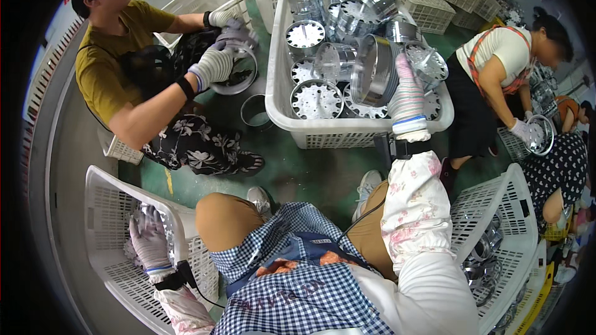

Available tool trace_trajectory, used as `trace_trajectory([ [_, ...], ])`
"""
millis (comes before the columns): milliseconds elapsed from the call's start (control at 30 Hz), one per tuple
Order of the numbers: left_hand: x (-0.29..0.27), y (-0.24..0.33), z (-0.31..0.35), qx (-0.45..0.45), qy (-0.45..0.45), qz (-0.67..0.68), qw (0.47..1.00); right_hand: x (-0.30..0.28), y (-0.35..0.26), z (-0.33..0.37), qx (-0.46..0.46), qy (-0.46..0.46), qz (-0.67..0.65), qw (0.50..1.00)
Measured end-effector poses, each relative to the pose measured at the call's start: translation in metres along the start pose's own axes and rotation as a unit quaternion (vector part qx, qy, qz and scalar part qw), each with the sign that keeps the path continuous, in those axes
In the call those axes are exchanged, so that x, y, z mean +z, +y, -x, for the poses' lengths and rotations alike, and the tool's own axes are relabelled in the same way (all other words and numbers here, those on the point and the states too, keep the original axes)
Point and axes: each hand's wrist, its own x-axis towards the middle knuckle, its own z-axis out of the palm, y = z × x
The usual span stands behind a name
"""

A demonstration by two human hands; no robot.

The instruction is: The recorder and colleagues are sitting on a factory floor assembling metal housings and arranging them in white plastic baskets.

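My right hand (406,93), in a striped glove, grips the near side of a shiny round metal drum (375,71), which is tilted on its side. It is over a large white crate (360,125) heaped with similar metal drums (316,99), several with slotted, notched end plates. To my left, my gloved left hand (149,236) reaches into a white basket (112,260) with its fingers spread. Beside and partly under it is a shiny metal part (167,226); whether the palm presses on it cannot be made out.
A co-worker (124,80) at left holds a metal ring (239,74); another ring (256,111) stands on the green floor (304,177). At right, a person (503,68) bends over a metal part (540,136). A basket of metal parts (487,260) flanks my right side. Crates (428,9) are stacked behind.
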Motion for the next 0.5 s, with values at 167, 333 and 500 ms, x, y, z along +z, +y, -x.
trace_trajectory([
  [167, 0.1, -0.035, 0.07, 0.052, -0.328, -0.164, 0.929, -0.045, -0.016, 0.009, -0.047, -0.047, 0.005, 0.998],
  [333, 0.189, -0.092, 0.13, -0.007, -0.481, -0.257, 0.838, -0.13, -0.087, 0.054, -0.115, -0.022, 0.027, 0.993],
  [500, 0.234, -0.134, 0.168, -0.099, -0.556, -0.238, 0.79, -0.269, -0.174, 0.144, -0.284, 0.321, 0.349, 0.834],
])
